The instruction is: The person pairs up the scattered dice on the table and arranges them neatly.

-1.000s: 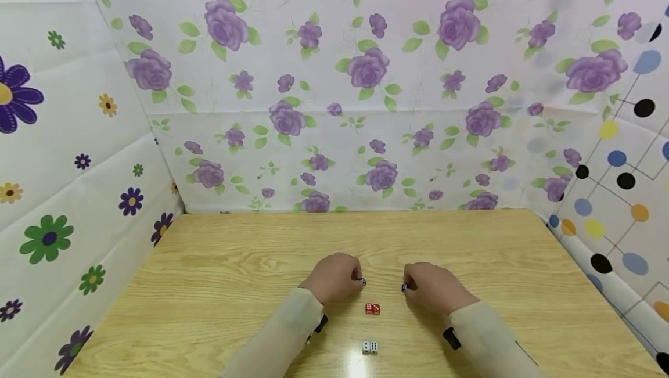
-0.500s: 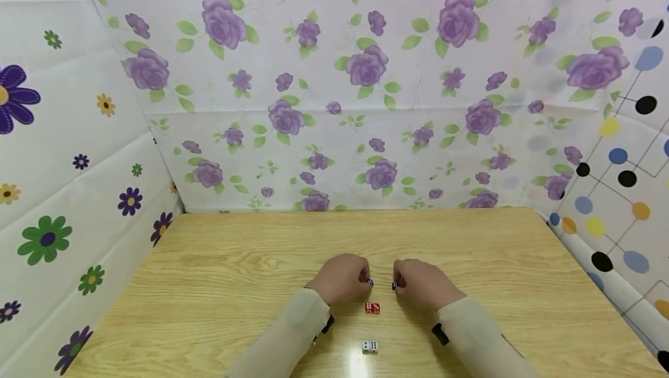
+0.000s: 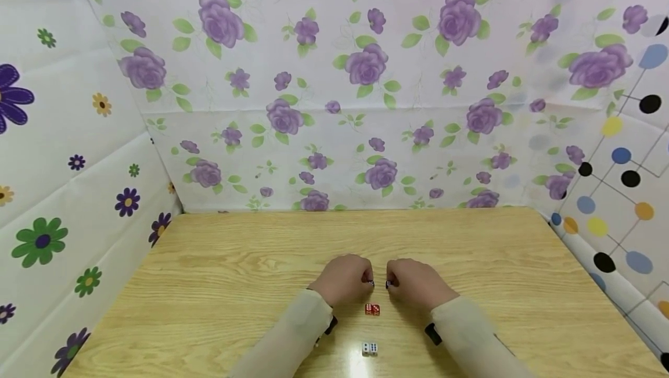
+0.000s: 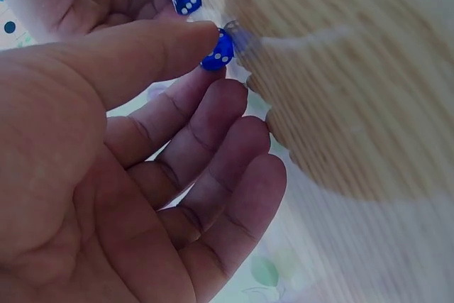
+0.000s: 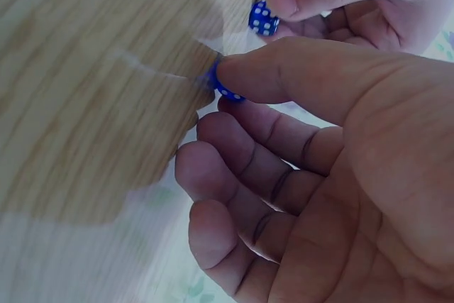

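My left hand point(image 3: 344, 279) pinches a blue die point(image 4: 219, 52) with white pips between thumb and index finger, just at the tabletop. Opposite it, my right hand point(image 3: 421, 283) pinches a second blue die point(image 5: 227, 88) in the same way. A small gap separates the two dice in the head view. Thumbs and fingertips cover part of each die. Nearer to me and between the forearms, two red dice point(image 3: 372, 309) sit side by side on the table. Closer still lie two white dice point(image 3: 369, 349), also side by side.
The wooden table point(image 3: 235, 273) runs back to a flowered cloth wall point(image 3: 334, 76). Patterned cloths also hang along the left and right sides. Dark wrist straps show at both sleeves.
Both hands have moved towards each other, each with its blue die, so the gap between these dice has narrowed. The red and white dice have stayed in place.
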A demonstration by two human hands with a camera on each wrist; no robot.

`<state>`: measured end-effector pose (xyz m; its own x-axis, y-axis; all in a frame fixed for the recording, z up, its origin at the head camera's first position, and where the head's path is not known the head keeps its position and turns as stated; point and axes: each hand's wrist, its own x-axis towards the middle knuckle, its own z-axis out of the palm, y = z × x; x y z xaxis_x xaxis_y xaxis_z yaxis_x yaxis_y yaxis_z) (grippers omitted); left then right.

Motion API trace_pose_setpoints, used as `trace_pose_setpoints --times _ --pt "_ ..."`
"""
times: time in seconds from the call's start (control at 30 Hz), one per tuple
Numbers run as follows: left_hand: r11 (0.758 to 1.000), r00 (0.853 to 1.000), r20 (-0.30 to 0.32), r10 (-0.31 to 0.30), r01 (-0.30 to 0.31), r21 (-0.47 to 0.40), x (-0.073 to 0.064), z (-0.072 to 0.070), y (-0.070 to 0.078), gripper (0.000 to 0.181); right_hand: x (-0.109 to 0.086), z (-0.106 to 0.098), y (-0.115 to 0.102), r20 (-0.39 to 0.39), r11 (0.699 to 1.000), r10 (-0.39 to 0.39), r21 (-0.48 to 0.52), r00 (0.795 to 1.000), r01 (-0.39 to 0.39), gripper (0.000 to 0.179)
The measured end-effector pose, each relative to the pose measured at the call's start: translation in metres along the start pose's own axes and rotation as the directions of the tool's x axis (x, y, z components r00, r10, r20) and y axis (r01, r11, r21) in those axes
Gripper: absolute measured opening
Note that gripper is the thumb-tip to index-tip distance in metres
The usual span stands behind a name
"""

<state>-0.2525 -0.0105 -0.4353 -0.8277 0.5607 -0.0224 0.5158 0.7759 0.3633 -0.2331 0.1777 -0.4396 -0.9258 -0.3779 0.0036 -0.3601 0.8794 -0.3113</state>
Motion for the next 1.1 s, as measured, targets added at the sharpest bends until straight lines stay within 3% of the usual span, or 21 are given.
trace_pose_setpoints --times 0.33,0.53,0.9,1.1 --pt "0.999 0.999 0.0 -0.032 0.032 -0.043 -0.0019 -0.0031 -0.0024 0.005 0.0027 -0.0012 -0.0016 0.02 1.0 0.017 0.025 1.0 -0.018 0.012" --pt "0.999 1.0 0.011 -0.013 0.014 -0.043 -0.0016 -0.0025 -0.002 0.005 0.0046 -0.0009 -0.0047 0.02 0.999 -0.014 0.035 1.0 0.013 0.012" --pt "1.0 1.0 -0.03 0.005 -0.005 -0.007 0.0004 0.0015 -0.0069 0.006 0.0104 0.0026 -0.008 0.019 0.998 -0.041 0.05 0.999 0.04 0.01" --pt "1.0 1.0 -0.022 0.013 -0.013 -0.02 0.0013 0.0022 -0.0074 0.011 0.009 0.0046 -0.0037 0.037 0.997 -0.008 0.072 0.999 0.005 0.01"
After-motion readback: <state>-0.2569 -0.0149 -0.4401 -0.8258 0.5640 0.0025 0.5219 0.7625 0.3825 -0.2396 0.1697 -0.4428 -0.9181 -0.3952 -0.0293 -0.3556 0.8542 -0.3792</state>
